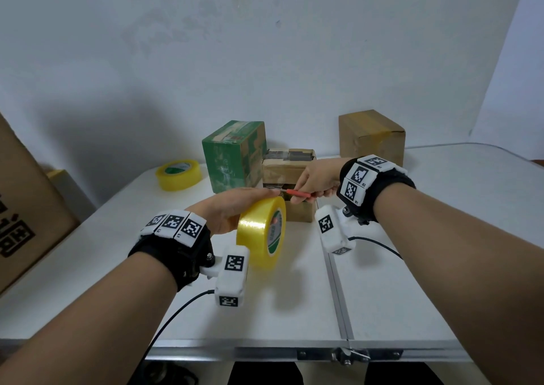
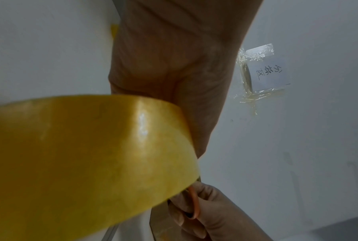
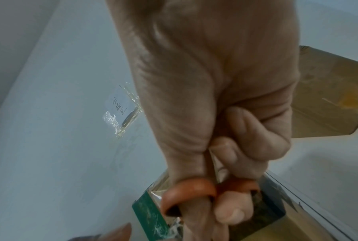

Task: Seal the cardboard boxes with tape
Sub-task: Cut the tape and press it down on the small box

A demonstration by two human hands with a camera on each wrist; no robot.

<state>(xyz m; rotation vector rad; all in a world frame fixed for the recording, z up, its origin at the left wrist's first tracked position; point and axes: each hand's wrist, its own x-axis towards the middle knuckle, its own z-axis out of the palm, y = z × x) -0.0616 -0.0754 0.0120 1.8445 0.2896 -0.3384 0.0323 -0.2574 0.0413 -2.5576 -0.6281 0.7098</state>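
Observation:
My left hand [image 1: 235, 205] grips a yellow tape roll [image 1: 262, 228] from above and holds it on edge over the table; the roll fills the left wrist view [image 2: 80, 154]. My right hand [image 1: 315, 178] holds red-handled scissors [image 1: 297, 194], fingers through the loops [image 3: 194, 192]. The blades point left and meet the left fingertips just above the roll. Right behind them sits a small brown cardboard box [image 1: 288, 167] with clear tape over its top. A strip of tape seems to run from the roll to this box, but it is hard to make out.
A green printed box [image 1: 235, 155] stands to the left of the small box. A taped brown box [image 1: 371, 137] sits at the back right, a second yellow tape roll [image 1: 179, 174] at the back left. A big carton [image 1: 23, 208] stands left of the white folding table [image 1: 412, 296].

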